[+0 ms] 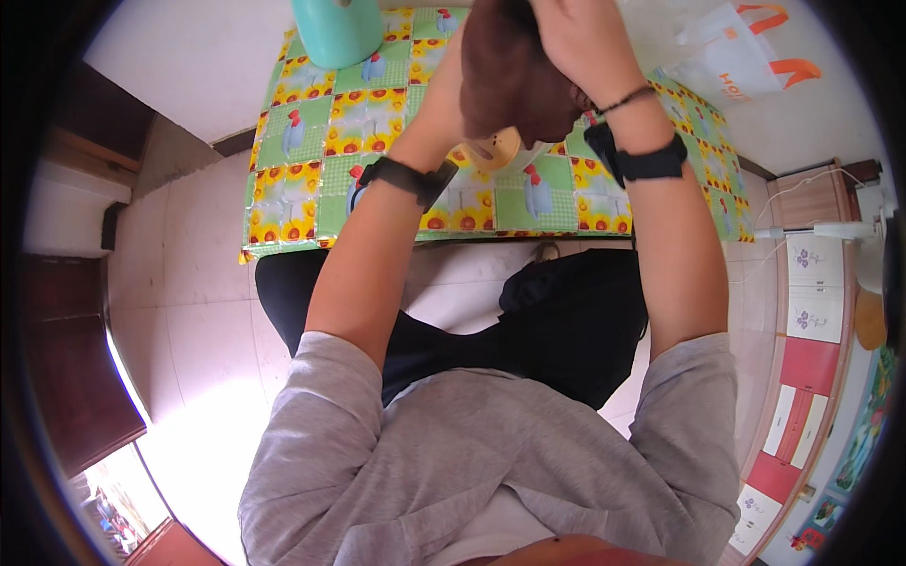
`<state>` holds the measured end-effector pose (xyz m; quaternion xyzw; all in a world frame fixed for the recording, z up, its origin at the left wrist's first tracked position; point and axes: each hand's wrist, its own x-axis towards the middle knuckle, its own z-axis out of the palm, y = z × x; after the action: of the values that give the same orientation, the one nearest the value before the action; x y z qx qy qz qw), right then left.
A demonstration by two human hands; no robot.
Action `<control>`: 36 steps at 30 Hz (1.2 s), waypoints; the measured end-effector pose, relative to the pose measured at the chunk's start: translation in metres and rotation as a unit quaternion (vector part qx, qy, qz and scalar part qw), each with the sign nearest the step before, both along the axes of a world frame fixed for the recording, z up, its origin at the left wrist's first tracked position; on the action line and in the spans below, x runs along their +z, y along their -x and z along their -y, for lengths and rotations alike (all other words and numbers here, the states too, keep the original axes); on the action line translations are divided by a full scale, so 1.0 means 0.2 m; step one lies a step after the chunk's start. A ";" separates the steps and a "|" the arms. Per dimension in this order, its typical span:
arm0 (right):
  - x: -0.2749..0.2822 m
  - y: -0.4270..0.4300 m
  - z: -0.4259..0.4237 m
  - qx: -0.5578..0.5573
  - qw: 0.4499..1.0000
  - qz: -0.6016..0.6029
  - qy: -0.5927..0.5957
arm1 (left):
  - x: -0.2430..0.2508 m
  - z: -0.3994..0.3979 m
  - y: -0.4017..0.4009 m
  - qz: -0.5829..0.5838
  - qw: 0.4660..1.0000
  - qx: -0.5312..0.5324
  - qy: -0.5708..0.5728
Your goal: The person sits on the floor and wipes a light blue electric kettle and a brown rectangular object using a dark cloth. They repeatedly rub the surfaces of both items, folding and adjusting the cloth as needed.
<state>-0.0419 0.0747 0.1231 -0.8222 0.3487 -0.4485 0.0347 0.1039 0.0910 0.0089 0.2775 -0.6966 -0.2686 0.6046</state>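
Observation:
A dark brown cloth [513, 78] hangs raised over the table, between my two hands. My right hand [577, 32] grips its right side near the top edge of the picture, and its fingertips are out of sight. The cloth covers most of my left hand [453, 106], which reaches in from the left, so its fingers are hidden. Just below the cloth, a round yellow lid [497, 150] with a small printed design shows on a container. Part of this container is hidden by the cloth and my left hand.
A tablecloth [364, 117] with sunflowers and checks covers the table. A turquoise jug or flask [340, 32] stands at the back left. At the back right is a white bag [736, 56] with orange handles. Cabinets [814, 283] line the right side.

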 end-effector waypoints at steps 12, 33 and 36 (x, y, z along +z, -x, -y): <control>0.16 0.53 -0.04 -0.004 0.920 0.390 0.029 | 0.00 -0.04 0.03 0.037 0.993 0.087 -0.078; -0.01 0.16 -0.15 0.030 0.984 -0.174 -0.004 | 0.02 -0.02 -0.02 0.016 0.999 -0.007 -0.046; -0.01 0.17 -0.18 0.033 0.981 -0.186 0.035 | 0.02 -0.03 -0.01 0.004 0.999 -0.015 -0.043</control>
<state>-0.0760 0.1113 0.1218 -0.9030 0.3060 -0.2982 -0.0453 0.1054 0.0961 0.0124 0.2934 -0.6911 -0.3063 0.5852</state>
